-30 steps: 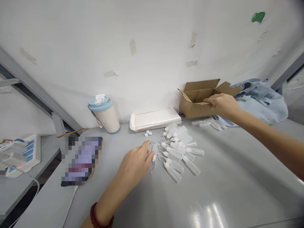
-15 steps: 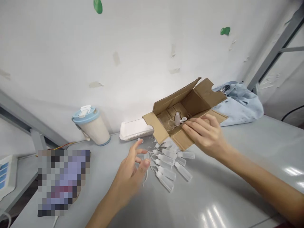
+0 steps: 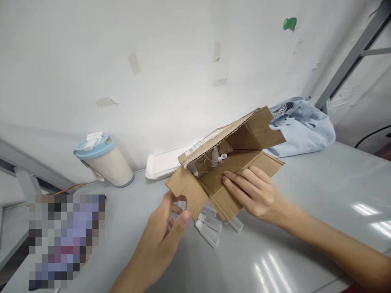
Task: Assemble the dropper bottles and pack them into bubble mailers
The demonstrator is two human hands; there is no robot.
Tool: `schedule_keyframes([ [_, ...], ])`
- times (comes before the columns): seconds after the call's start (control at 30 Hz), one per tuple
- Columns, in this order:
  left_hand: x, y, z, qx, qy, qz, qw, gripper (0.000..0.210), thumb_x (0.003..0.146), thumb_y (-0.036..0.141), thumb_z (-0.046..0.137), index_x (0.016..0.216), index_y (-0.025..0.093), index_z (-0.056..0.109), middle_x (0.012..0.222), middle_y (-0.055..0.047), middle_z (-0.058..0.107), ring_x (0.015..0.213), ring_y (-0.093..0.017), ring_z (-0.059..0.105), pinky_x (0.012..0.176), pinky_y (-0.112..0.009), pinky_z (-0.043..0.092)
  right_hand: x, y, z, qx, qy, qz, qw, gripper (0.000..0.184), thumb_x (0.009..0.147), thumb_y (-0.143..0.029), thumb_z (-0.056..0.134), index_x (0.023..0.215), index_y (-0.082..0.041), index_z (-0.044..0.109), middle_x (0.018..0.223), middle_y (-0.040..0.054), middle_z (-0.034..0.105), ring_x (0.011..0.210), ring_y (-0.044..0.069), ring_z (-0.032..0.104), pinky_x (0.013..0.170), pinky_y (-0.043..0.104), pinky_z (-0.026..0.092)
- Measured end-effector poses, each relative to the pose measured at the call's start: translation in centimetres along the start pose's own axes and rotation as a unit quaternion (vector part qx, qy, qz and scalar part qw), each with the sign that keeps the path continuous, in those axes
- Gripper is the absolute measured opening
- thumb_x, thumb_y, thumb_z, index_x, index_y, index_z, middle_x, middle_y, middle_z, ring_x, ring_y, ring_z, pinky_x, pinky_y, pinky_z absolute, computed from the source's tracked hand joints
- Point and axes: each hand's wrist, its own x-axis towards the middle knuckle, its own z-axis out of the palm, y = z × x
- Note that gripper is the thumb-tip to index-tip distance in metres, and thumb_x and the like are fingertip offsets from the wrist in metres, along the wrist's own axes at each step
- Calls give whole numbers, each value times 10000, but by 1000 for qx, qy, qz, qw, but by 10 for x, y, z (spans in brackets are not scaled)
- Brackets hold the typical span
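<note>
An open cardboard box (image 3: 235,173) is tilted toward me above the table. My right hand (image 3: 255,189) grips its near wall, fingertips reaching inside. A small translucent plastic bottle (image 3: 215,156), white caps and thin strings show within the box. At the left flap is my left hand (image 3: 166,228), its thumb apart from its bent fingers; some fingertips are hidden by the flap, and I see nothing held. Under the box lie several small translucent bottles (image 3: 209,234), mostly covered by its flaps.
A cream tumbler with a blue lid (image 3: 105,160) stands at the left. A white packet (image 3: 160,165) lies along the wall, and a light blue cloth bag (image 3: 308,126) rests behind the box. A blurred-out flat object (image 3: 70,240) lies at the front left of the grey table (image 3: 293,248).
The box has come nearer and tipped further toward me, carried by my right hand. It now covers most of the loose bottles. My left hand is now at its left flap.
</note>
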Motion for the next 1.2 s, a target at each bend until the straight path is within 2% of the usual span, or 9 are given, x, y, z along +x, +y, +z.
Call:
schedule_keyframes([
  [0.13, -1, 1, 1, 4, 3, 4, 1000, 485, 885, 645, 326, 1038, 215, 489, 862, -44, 590, 661, -191, 548, 553, -284, 458, 0, -3, -1, 3, -3, -6, 1000, 314, 916, -14, 393, 888, -52, 703, 809, 164, 698, 766, 225, 559, 648, 351, 462],
  [0.33, 0, 6, 2, -23, 9, -20, 999, 559, 868, 654, 351, 1171, 202, 478, 906, -62, 623, 722, -216, 564, 579, -300, 467, -1, -4, 0, 9, 1, -8, 1000, 315, 920, -11, 395, 875, -39, 706, 794, 162, 704, 756, 225, 567, 638, 350, 465],
  [0.43, -2, 9, 2, -31, 29, -28, 999, 535, 868, 637, 371, 1161, 211, 503, 865, -46, 627, 711, -213, 562, 574, -291, 457, -1, -5, 1, 7, 2, -7, 1000, 309, 917, -9, 403, 872, -39, 707, 795, 164, 705, 757, 224, 572, 644, 349, 466],
  [0.5, -2, 10, 2, -32, 33, -29, 998, 493, 872, 625, 374, 1100, 217, 531, 853, -37, 634, 644, -193, 544, 547, -283, 444, 0, -6, 1, 3, 1, -8, 1000, 312, 919, -13, 404, 871, -54, 709, 807, 157, 710, 756, 220, 574, 650, 347, 468],
  [0.57, -2, 9, 3, -28, 34, -28, 999, 449, 875, 620, 376, 954, 214, 550, 816, -28, 629, 593, -175, 521, 520, -273, 427, 0, -6, 1, 1, -3, -10, 1000, 317, 921, -14, 401, 868, -70, 709, 813, 149, 716, 757, 219, 579, 648, 346, 472],
  [0.63, -1, 8, 4, -16, 41, -23, 999, 420, 882, 605, 385, 811, 215, 526, 728, -11, 592, 581, -169, 507, 516, -264, 413, 0, -7, 0, 4, -4, -10, 1000, 307, 919, -12, 407, 872, -69, 706, 810, 150, 718, 763, 224, 589, 641, 349, 475],
  [0.73, -1, 7, 4, -8, 47, -14, 999, 392, 892, 560, 406, 698, 225, 467, 626, 19, 511, 558, -163, 486, 498, -255, 368, -1, -6, 1, 8, 3, -8, 1000, 296, 917, -10, 411, 879, -53, 701, 807, 158, 718, 758, 228, 596, 631, 350, 474],
  [0.97, 0, 9, 6, -1, 57, -9, 998, 438, 899, 526, 400, 588, 238, 288, 555, 49, 387, 486, -131, 341, 457, -254, 243, -1, -7, 1, 12, 4, -6, 1000, 319, 928, -18, 385, 879, -57, 698, 813, 152, 721, 751, 223, 587, 632, 347, 465],
  [1.2, 1, 8, 9, -9, 57, 17, 998, 439, 916, 507, 370, 577, 237, 300, 544, 56, 319, 487, -127, 307, 450, -248, 241, -2, -5, 1, 17, 4, -3, 1000, 299, 924, -20, 405, 897, -76, 698, 816, 146, 720, 790, 226, 596, 640, 347, 458],
])
